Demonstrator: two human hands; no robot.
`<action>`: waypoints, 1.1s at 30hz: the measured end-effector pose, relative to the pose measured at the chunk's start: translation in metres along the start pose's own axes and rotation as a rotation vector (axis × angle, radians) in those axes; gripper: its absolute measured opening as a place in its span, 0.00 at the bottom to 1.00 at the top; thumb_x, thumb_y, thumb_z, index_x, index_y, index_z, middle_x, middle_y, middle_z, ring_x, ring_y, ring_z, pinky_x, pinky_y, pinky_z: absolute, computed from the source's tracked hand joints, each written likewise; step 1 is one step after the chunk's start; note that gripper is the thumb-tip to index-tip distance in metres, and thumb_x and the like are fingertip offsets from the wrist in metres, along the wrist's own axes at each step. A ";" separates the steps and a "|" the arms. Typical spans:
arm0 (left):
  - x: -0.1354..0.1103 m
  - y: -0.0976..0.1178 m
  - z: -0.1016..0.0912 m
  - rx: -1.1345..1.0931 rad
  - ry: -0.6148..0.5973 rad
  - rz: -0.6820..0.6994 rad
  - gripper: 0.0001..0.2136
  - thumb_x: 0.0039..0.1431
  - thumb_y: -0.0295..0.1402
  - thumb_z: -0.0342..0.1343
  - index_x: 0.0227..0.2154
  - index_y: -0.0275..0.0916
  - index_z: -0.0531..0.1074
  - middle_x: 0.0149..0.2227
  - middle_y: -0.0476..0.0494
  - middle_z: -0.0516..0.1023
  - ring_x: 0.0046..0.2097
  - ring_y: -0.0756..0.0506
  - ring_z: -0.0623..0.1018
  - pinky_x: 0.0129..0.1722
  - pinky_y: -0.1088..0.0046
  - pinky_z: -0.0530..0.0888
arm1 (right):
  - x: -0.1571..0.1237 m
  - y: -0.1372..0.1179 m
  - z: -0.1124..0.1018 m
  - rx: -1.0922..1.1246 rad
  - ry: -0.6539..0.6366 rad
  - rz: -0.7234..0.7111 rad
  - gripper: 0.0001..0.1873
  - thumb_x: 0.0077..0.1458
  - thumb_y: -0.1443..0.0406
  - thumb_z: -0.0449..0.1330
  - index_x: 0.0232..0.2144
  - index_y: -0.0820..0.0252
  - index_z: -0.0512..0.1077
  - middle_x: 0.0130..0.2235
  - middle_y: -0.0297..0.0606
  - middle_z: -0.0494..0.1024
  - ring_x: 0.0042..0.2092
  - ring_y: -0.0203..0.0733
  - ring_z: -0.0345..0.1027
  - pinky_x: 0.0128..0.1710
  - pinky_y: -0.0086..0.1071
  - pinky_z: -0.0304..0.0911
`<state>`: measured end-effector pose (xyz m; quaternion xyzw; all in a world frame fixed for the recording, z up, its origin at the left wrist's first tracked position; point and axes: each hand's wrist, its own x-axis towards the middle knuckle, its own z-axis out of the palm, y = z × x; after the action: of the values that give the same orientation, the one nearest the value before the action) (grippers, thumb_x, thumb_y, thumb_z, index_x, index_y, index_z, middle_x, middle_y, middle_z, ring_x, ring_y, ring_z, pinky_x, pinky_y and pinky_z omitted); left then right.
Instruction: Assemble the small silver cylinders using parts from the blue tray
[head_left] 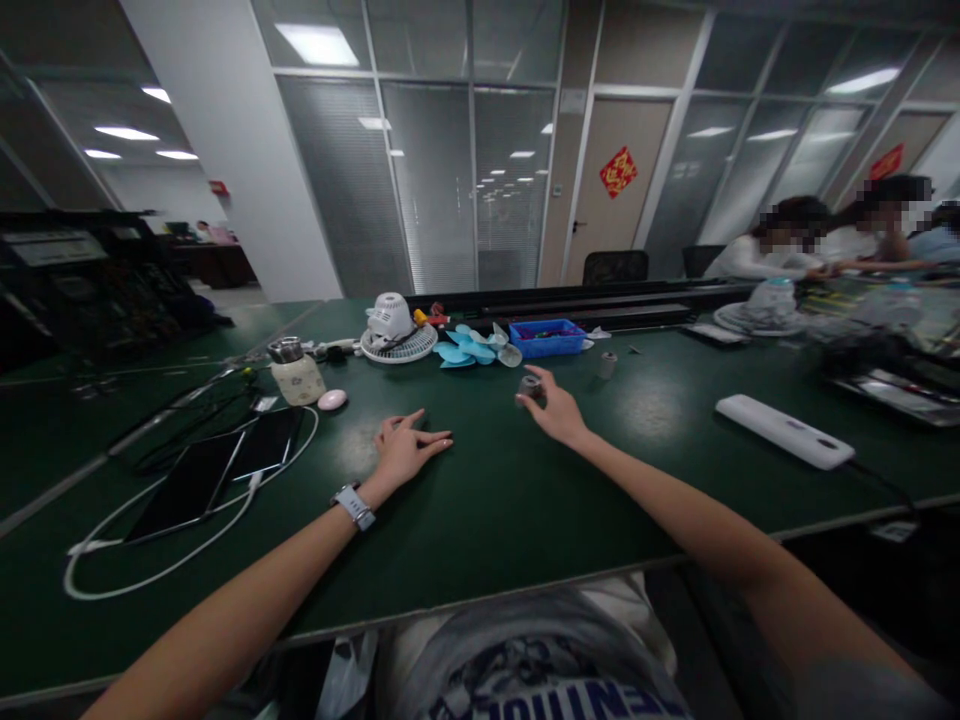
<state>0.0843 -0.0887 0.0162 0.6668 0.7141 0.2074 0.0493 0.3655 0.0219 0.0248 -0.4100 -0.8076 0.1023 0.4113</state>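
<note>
My right hand (556, 410) grips a small grey metal cylinder (531, 386) between thumb and fingers, over the middle of the green table. A similar small grey cylinder (608, 365) stands upright on the table to the right of that hand. My left hand (403, 447) rests at the table surface with its fingers apart and nothing in it. Beyond the hands lie light blue fan blades (469, 347). Behind and left of the blades, a white fan motor housing (391, 318) sits on a round white fan grille (397, 347).
A blue tray (546, 340) of small parts is at the back. To the left are a cream bottle (297, 378), a pink oval object (332, 400), dark-screened devices (187, 485) and a white cable. A white power strip (784, 430) lies right. Several people sit at the far right.
</note>
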 end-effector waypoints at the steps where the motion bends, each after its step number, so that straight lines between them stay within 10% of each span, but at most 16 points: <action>1: 0.000 0.000 0.000 -0.001 -0.005 0.004 0.14 0.57 0.51 0.54 0.44 0.61 0.77 0.65 0.49 0.62 0.61 0.27 0.57 0.54 0.45 0.59 | 0.005 0.019 -0.014 -0.052 0.083 0.075 0.30 0.57 0.57 0.58 0.60 0.55 0.57 0.44 0.43 0.77 0.40 0.49 0.74 0.43 0.42 0.67; 9: 0.003 -0.003 0.001 -0.070 0.055 0.003 0.20 0.56 0.53 0.52 0.47 0.55 0.76 0.60 0.43 0.69 0.60 0.28 0.60 0.53 0.46 0.60 | 0.003 0.126 -0.107 -0.440 0.370 0.734 0.29 0.59 0.61 0.56 0.60 0.62 0.56 0.47 0.53 0.76 0.46 0.53 0.72 0.47 0.44 0.64; 18: 0.013 -0.006 0.006 -0.373 0.234 -0.082 0.15 0.59 0.38 0.47 0.42 0.41 0.76 0.44 0.42 0.80 0.46 0.41 0.76 0.48 0.64 0.69 | -0.004 0.140 -0.106 -0.453 0.276 0.879 0.35 0.55 0.61 0.60 0.61 0.65 0.53 0.53 0.58 0.70 0.52 0.57 0.67 0.51 0.47 0.60; 23: 0.014 -0.007 0.005 -0.438 0.306 -0.194 0.15 0.55 0.33 0.46 0.40 0.40 0.74 0.40 0.42 0.80 0.42 0.42 0.78 0.42 0.67 0.71 | 0.005 0.083 -0.084 -0.584 0.485 0.439 0.39 0.55 0.59 0.59 0.63 0.69 0.49 0.62 0.60 0.57 0.62 0.59 0.51 0.59 0.53 0.47; 28: 0.013 -0.004 0.003 -0.477 0.314 -0.257 0.13 0.53 0.34 0.47 0.37 0.39 0.73 0.34 0.43 0.79 0.37 0.43 0.78 0.37 0.69 0.71 | -0.003 -0.025 -0.002 -0.346 -0.082 -0.271 0.22 0.63 0.55 0.50 0.57 0.52 0.67 0.57 0.42 0.70 0.61 0.48 0.56 0.62 0.48 0.42; 33: 0.009 0.000 0.001 -0.456 0.304 -0.268 0.11 0.51 0.35 0.51 0.36 0.40 0.73 0.33 0.44 0.78 0.36 0.44 0.77 0.36 0.70 0.70 | -0.013 -0.078 0.059 -0.232 -0.345 -0.328 0.21 0.62 0.53 0.53 0.52 0.51 0.73 0.58 0.43 0.70 0.62 0.48 0.55 0.62 0.48 0.43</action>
<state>0.0832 -0.0794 0.0170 0.4996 0.7300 0.4514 0.1170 0.2800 -0.0280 0.0185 -0.2944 -0.9278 0.0096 0.2288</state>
